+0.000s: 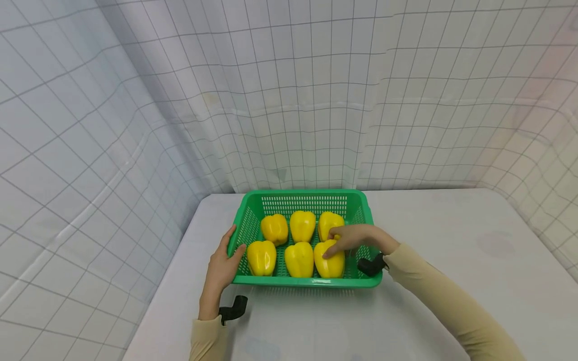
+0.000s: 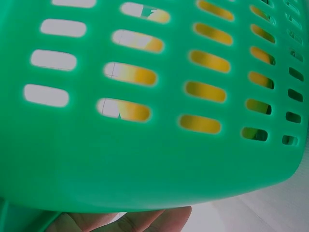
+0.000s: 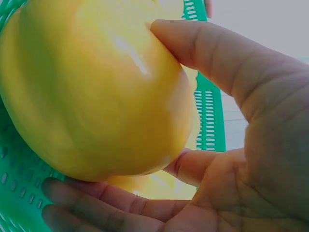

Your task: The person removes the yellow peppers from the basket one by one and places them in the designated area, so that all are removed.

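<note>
A green plastic basket with slotted walls holds several yellow bell peppers in two rows of three. At its left end my left hand grips the rim, thumb over the inner side. In the left wrist view the slotted wall fills most of the picture, with fingertips along its edge. My right hand reaches in over the right side and holds the near-right yellow bell pepper. Seen from the right wrist, the thumb presses one side of that pepper while the other fingers curl beneath it.
Under the basket is a white table, set against white grid-patterned curtains at the back and sides. Dark wrist mounts are strapped to both wrists, the right one overlapping the basket's right wall in the head view.
</note>
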The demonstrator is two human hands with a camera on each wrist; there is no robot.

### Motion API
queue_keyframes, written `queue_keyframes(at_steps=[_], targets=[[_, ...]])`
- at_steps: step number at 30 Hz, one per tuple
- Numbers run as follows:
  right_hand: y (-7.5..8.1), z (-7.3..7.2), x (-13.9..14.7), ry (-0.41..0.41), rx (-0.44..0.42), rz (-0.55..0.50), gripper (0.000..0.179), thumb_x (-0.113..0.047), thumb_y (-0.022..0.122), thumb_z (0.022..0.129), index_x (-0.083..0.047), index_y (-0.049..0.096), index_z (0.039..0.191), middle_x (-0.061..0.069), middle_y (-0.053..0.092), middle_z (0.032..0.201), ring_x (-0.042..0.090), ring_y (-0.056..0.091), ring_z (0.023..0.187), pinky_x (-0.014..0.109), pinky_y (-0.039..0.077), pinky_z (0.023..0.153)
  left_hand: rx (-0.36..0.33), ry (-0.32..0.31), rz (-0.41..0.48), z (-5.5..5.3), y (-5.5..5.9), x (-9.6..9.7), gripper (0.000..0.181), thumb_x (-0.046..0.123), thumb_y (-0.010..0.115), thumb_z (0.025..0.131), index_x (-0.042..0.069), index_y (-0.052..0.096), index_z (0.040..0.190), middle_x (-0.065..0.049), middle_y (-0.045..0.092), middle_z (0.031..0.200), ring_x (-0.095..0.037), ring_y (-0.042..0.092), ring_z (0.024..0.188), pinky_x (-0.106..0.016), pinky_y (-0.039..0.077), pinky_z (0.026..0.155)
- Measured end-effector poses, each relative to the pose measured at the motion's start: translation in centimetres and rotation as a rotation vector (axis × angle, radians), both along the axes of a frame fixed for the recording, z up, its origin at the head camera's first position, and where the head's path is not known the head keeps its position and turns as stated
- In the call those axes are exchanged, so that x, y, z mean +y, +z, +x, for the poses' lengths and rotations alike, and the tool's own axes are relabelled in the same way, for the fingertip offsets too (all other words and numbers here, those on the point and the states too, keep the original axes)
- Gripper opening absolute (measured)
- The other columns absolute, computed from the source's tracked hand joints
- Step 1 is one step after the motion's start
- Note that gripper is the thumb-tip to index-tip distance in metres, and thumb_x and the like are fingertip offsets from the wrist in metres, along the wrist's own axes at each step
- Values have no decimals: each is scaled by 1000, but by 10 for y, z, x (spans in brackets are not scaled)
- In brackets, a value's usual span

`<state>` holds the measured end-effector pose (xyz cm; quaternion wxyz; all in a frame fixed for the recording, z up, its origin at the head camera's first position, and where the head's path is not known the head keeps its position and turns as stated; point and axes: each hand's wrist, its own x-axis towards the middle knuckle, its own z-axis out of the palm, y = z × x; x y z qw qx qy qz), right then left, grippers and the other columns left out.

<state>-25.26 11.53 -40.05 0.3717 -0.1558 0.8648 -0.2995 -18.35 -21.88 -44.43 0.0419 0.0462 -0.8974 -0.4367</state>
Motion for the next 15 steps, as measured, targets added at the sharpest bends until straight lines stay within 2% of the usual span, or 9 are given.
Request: queue_keyframes(at_steps=[8, 15], targets=[[2, 2, 5, -30, 4, -84, 60, -42, 75, 79, -10, 49, 122, 8, 52, 101, 24, 52, 83, 40, 46, 75, 6, -4, 1, 1, 1, 0, 60, 31, 53, 98, 23, 27, 151, -27, 51, 129, -26, 55, 74, -34, 41, 59], [2, 3, 11, -77, 17, -188, 60, -37, 76, 79, -8, 48, 124, 8, 54, 106, 22, 54, 90, 40, 47, 83, 9, -5, -5, 0, 1, 0, 60, 31, 53, 98, 22, 28, 151, -27, 49, 132, -27, 55, 76, -34, 41, 59]])
